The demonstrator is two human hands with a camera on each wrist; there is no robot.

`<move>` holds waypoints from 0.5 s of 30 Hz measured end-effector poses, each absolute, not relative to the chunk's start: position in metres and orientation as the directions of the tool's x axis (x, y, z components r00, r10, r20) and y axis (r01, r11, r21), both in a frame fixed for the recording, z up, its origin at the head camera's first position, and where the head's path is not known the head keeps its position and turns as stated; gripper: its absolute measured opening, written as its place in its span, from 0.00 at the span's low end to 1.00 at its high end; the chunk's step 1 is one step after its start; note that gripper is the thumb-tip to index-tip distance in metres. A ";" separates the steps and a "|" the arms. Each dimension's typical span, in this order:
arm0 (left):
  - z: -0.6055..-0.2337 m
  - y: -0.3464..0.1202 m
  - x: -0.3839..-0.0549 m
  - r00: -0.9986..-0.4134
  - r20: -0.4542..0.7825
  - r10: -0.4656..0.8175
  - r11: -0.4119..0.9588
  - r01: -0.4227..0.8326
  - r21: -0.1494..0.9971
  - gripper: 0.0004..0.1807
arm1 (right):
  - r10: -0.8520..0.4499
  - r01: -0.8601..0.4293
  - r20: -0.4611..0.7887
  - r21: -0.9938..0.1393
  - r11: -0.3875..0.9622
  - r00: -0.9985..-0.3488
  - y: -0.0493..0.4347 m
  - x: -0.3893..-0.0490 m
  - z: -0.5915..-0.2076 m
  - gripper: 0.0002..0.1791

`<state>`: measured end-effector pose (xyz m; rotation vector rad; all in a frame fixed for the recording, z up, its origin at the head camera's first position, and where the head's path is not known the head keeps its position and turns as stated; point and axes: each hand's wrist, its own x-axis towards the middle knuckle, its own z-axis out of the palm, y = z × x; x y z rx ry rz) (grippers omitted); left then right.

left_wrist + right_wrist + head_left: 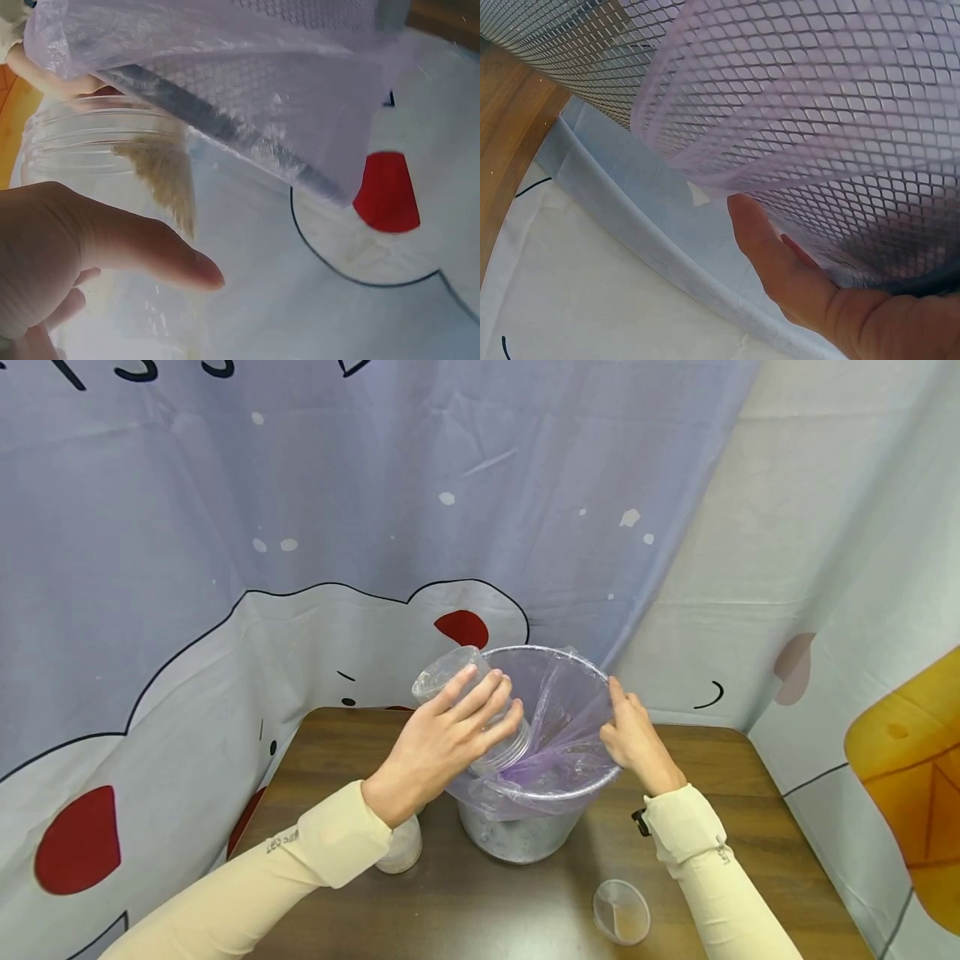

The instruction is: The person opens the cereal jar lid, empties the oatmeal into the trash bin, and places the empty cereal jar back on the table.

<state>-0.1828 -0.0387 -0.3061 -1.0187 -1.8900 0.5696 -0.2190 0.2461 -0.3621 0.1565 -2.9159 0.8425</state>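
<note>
Nearest the viewer, a small clear cup [622,911] is standing on the brown surface [757,827], and a second jar [400,847] is standing just beside the left forearm; both are apart from the work. Behind them, a mesh bin [525,835] lined with a purple bag [558,710] is standing on the surface. The left hand [442,739] is gripping a clear jar [468,693], fingers curled round its wall, and is tilting it mouth-down over the near-left rim of the bin. The left wrist view is showing pale grains [166,176] gathering toward the mouth of the jar. The right hand [633,735] is resting on the right rim of the bin, fingers fairly straight against bag and mesh rather than curled round them.

To do the pour well, the mouth of the jar is best kept inside the rim and over the bag, the tilt raised gradually, and the right hand kept pressing the liner flat and the bin steady, since a slipping liner would probably let grains fall between bag and mesh. Behind the bin, a printed cloth backdrop [300,527] is hanging.
</note>
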 end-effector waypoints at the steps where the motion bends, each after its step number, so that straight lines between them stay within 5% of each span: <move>1: -0.306 -0.038 -0.183 -0.263 0.479 0.837 0.547 0.415 -0.727 0.27 | -0.069 -0.126 0.127 -0.525 0.841 -0.989 0.246 -0.219 -0.362 0.42; 15: -0.304 -0.030 -0.179 -0.235 0.385 0.893 0.449 0.380 -0.809 0.26 | -0.072 -0.124 0.120 -0.521 0.844 -0.990 0.247 -0.219 -0.362 0.42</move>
